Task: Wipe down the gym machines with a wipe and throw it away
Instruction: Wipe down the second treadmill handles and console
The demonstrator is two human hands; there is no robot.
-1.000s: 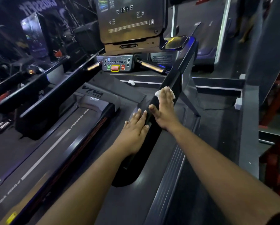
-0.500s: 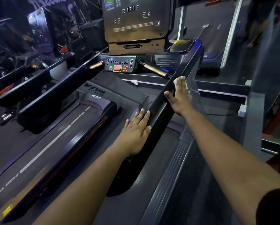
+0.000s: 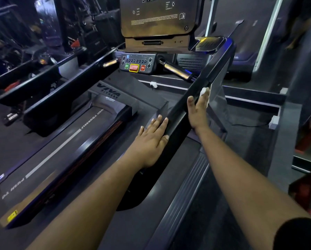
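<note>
A dim gym room holds one treadmill with a grey belt (image 3: 64,147) left of its black side handrail (image 3: 201,87). One console (image 3: 158,17) stands beyond the handrail, two short grips flanking its button panel (image 3: 136,64). One small white crumpled wipe (image 3: 204,91) sits on the handrail's outer side, pressed there by the right hand (image 3: 198,112), fingers straight. The left hand (image 3: 151,139) lies spread flat against the handrail's inner side.
</note>
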